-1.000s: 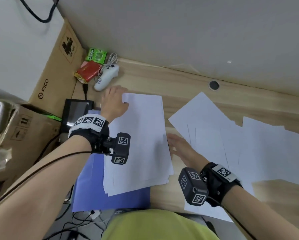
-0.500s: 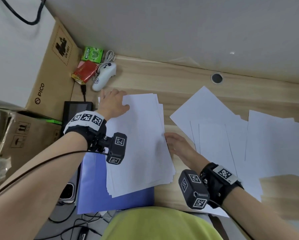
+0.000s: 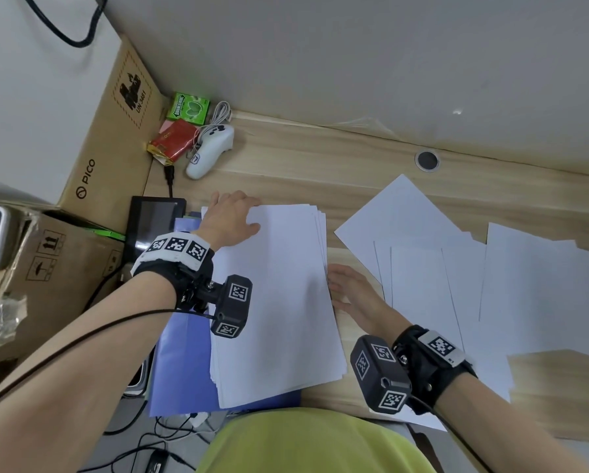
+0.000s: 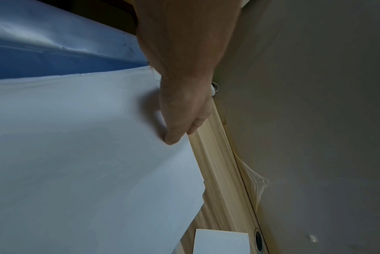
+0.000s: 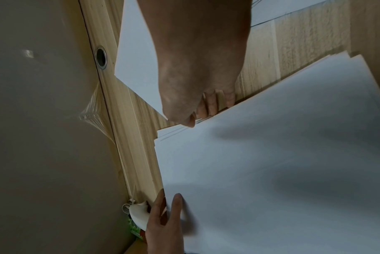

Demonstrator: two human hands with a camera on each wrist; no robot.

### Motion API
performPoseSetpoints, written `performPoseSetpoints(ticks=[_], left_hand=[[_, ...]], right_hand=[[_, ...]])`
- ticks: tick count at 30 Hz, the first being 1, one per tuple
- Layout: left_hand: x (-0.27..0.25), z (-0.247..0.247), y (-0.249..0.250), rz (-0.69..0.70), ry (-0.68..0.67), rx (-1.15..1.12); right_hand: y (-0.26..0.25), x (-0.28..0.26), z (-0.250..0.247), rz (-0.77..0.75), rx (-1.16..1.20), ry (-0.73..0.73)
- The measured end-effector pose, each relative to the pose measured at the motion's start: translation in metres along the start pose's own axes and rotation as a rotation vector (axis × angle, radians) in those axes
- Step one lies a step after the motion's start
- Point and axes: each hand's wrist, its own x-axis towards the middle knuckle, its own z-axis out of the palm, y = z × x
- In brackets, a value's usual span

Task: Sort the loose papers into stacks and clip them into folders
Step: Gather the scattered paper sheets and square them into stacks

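A stack of white papers [image 3: 276, 295] lies partly on a blue folder [image 3: 184, 363] at the desk's near left. My left hand [image 3: 230, 216] holds the stack's far left corner, thumb on the top sheet and fingers curled over the far edge. The left wrist view shows that thumb [image 4: 174, 137] pressing the stack [image 4: 86, 154], with the folder [image 4: 54, 51] behind. My right hand [image 3: 347, 291] lies flat on the desk, fingers touching the stack's right edge. In the right wrist view its fingertips [image 5: 208, 106] meet the stack [image 5: 271, 171]. Loose sheets [image 3: 422, 261] spread out to the right.
A white controller [image 3: 211, 148], a green gum box [image 3: 188, 108] and a red pack [image 3: 172, 139] sit at the far left by the wall. A small black screen [image 3: 155, 223] and cardboard boxes [image 3: 109, 131] stand left of the folder. A cable hole [image 3: 427, 160] lies at the back.
Both hands stay at the stack's edges. The left hand has shifted slightly on the far left corner, and the sheets at the far right corner look a little more fanned.
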Motion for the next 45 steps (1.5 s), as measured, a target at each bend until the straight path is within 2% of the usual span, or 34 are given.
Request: performPoseSetpoints(ticks=[9,12,16,18,22,26,28,30,33,38,42,45], left_hand=[[-0.005,0.003,0.008,-0.015,-0.056,0.017],[-0.009,0.005,0.01,0.008,-0.015,-0.007],[-0.013,0.014,0.024,0.004,0.228,-0.345],[-0.016,0.017,0.041,0.009,0.252,-0.522],[-0.024,0.023,0.084,-0.032,0.097,-0.758],[-0.03,0.033,0.126,-0.196,-0.267,-1.056],[-0.035,0.04,0.144,-0.225,-0.402,-1.038],[-0.04,0.051,0.163,-0.231,-0.457,-1.024],[-0.047,0.072,0.208,-0.26,-0.465,-1.021],[-0.053,0.083,0.238,-0.335,-0.49,-1.089],[-0.06,0.093,0.266,-0.395,-0.376,-1.091],[-0.066,0.108,0.274,-0.445,-0.281,-1.181]], right_hand=[[0.004,0.006,0.004,0.006,0.07,0.042],[0.003,0.006,-0.001,0.02,0.107,0.046],[-0.002,-0.001,-0.027,0.04,0.129,0.053],[-0.002,-0.007,-0.05,0.033,0.138,0.099],[0.003,-0.022,-0.105,-0.02,0.143,0.233],[0.028,-0.043,-0.167,-0.082,0.129,0.416],[0.042,-0.053,-0.196,-0.068,0.13,0.526],[0.052,-0.061,-0.221,-0.041,0.122,0.592],[0.059,-0.077,-0.251,-0.014,0.066,0.441],[0.054,-0.077,-0.231,0.016,-0.15,0.233],[0.057,-0.078,-0.231,0.038,-0.313,0.004],[0.056,-0.076,-0.232,0.034,-0.354,-0.087]])
